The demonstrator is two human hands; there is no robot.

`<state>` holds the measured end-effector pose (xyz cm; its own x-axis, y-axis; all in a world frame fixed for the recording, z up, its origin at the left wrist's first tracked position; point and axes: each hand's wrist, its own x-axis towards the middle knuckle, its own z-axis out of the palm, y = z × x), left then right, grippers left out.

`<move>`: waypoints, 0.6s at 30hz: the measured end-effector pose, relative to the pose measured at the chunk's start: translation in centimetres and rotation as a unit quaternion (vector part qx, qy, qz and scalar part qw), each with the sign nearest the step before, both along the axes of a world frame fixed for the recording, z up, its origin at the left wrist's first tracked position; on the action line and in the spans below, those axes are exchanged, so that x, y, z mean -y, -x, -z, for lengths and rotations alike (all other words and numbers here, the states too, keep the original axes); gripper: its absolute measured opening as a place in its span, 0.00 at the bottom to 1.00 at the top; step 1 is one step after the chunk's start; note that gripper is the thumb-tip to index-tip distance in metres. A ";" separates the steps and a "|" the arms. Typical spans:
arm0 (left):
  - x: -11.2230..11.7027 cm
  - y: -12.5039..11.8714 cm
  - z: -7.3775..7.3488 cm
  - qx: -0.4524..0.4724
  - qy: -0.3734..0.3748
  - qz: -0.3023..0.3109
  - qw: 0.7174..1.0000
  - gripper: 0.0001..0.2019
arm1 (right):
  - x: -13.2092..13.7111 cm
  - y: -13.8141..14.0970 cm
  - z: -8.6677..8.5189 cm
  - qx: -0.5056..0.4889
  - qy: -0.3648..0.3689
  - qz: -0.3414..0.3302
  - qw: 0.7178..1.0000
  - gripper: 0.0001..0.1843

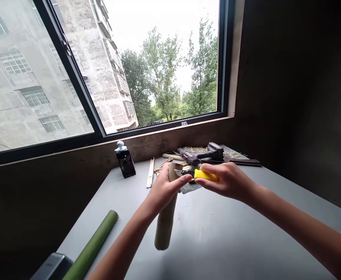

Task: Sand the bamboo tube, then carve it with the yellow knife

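My left hand [168, 183] is wrapped round the upper part of a brownish-green bamboo tube [165, 227], which it holds tilted above the table. In my right hand [224, 178] is a utility knife [206, 175] with a yellow handle and a dark front. Its blade points left and lies at the tube's upper end, close to my left thumb. Whether the blade is cutting into the bamboo I cannot tell.
A cordless drill [201, 153] lies at the back of the grey table [231, 237], with bamboo strips [150, 173] and shavings around it. A phone [125, 163] stands at the back left. A green bamboo pole [93, 245] lies front left, by a dark box [52, 266].
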<state>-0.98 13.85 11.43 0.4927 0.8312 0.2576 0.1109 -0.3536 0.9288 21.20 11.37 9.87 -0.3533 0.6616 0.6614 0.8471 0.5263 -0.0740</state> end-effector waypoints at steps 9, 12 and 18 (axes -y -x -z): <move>0.5 -0.2 0.4 -0.018 -0.016 -0.043 0.999 0.25 | -0.1 0.0 0.1 0.005 -0.006 0.018 1.000 0.25; 0.5 -0.3 0.5 -0.026 -0.013 -0.061 0.998 0.26 | -0.2 0.1 0.3 0.001 -0.011 0.025 1.000 0.25; 0.6 -0.2 0.4 -0.025 -0.025 -0.085 0.996 0.25 | -0.3 0.5 0.9 -0.024 -0.021 0.036 0.999 0.26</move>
<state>-0.76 13.22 10.98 0.3603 0.8901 0.2792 0.2192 -0.3717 0.9021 20.66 11.69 9.00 -0.2731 0.6557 0.7039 0.8786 0.4680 -0.0951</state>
